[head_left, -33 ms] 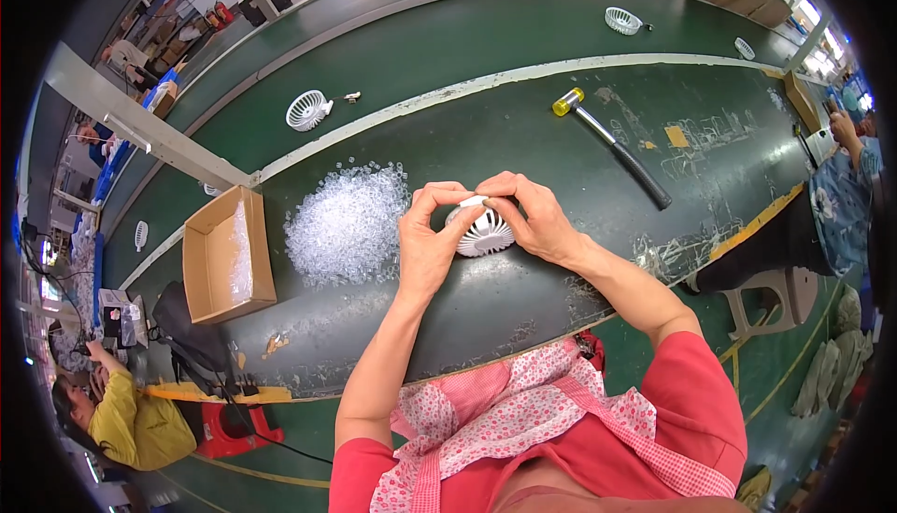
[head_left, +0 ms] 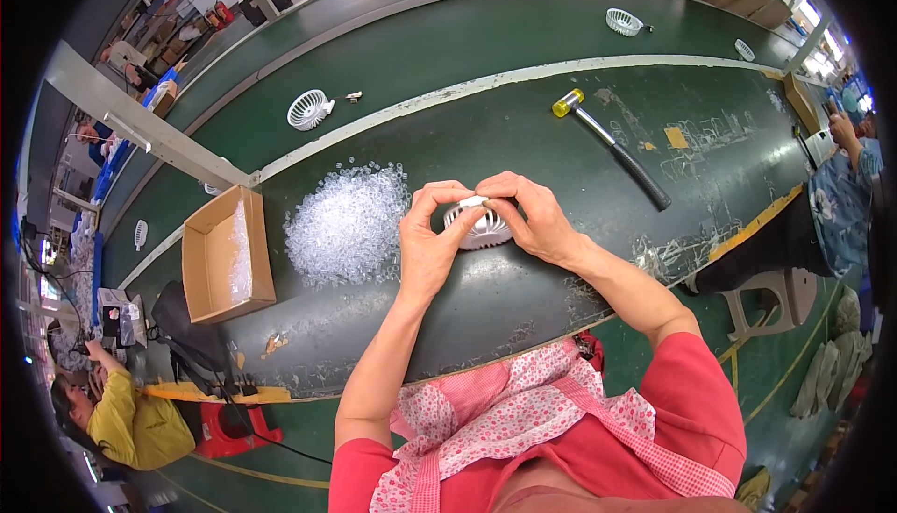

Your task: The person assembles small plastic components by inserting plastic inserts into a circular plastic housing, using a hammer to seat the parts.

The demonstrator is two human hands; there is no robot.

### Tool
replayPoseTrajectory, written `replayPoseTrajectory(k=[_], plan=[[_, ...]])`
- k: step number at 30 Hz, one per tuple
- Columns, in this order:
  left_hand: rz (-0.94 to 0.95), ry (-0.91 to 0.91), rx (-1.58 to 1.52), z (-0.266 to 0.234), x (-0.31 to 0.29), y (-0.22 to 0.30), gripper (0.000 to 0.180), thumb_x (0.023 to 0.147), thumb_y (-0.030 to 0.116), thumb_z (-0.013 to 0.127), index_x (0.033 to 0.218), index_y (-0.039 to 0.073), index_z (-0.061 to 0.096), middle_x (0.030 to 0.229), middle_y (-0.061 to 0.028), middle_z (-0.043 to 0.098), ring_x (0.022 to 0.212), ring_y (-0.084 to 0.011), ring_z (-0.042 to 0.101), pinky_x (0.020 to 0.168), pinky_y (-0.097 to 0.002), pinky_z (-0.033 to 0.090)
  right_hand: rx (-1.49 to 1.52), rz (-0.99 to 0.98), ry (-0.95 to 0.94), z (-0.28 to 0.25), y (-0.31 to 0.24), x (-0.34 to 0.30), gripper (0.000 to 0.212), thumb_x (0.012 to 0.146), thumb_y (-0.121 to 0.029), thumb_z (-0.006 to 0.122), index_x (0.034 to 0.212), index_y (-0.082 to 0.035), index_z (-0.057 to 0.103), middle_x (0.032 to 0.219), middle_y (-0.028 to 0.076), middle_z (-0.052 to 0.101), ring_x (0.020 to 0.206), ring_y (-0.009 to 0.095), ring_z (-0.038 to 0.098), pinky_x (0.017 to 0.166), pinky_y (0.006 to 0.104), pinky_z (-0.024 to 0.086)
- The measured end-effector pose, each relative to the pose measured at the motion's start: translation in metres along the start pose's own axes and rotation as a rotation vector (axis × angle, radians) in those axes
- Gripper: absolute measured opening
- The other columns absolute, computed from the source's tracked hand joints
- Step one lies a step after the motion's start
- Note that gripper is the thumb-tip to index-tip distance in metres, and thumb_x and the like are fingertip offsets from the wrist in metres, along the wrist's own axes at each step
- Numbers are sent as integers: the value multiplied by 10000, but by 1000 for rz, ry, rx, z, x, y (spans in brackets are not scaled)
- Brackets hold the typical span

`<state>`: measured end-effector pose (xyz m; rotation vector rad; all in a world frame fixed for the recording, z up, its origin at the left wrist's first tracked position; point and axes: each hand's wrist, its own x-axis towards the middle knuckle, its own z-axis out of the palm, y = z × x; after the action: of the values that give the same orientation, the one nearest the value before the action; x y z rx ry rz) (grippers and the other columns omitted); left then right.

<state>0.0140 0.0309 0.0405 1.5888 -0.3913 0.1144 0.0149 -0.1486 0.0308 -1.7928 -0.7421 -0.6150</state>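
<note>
Left hand [head_left: 428,240] and right hand [head_left: 540,225] both pinch the white, round, ribbed housing [head_left: 484,235] over the dark-green bench [head_left: 467,321]. Looks mid-work, not released. Plenty of small clear plastic pieces [head_left: 346,225] loose left of it; black-handled, yellow-headed hammer [head_left: 637,171] lies unheld. Fingertips hide housing's top; can't tell what's fitted.

This is a factory. White slotted parts [head_left: 306,110] dot a green belt [head_left: 467,36]. Co-workers [head_left: 140,429], blurred, seemingly sit alongside.

Coral-red short sleeves [head_left: 693,396], floral cloth [head_left: 509,424], probably an apron, pink checked straps [head_left: 428,487], bare hands [head_left: 427,244]
</note>
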Motion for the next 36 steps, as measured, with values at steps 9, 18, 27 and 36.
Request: replayPoseTrajectory(k=[9,18,27,36], plan=[[45,58,-48,-4,0,0,155,846,-3,726,996,39,721,1076,-53,686,1105,-191,568,989,-330,422,-47,-67,-6,-8,-1,4,236,874,105,613,1064,-28,565,1085,168,652,959,299,660,806,368,548],[263,61,242,0,0,5,160,798,-15,748,945,37,710,990,-48,680,1020,-222,591,906,-340,459,244,155,-36,-4,-4,-1,120,941,28,593,1052,-3,563,1033,119,640,903,197,641,764,306,521],[-219,-13,-349,-8,0,-3,213,1009,148,587,1089,-2,715,997,-57,727,907,-102,656,839,-236,510,1015,834,-26,-3,7,0,258,995,-204,608,1143,7,613,1028,57,676,914,90,641,813,250,537],[-266,7,-419,-5,3,-4,180,960,98,651,1094,-7,709,962,-46,717,891,-106,659,814,-234,517,1100,979,-70,-7,1,3,238,994,-203,600,1127,-7,623,993,43,694,878,87,667,776,242,560]])
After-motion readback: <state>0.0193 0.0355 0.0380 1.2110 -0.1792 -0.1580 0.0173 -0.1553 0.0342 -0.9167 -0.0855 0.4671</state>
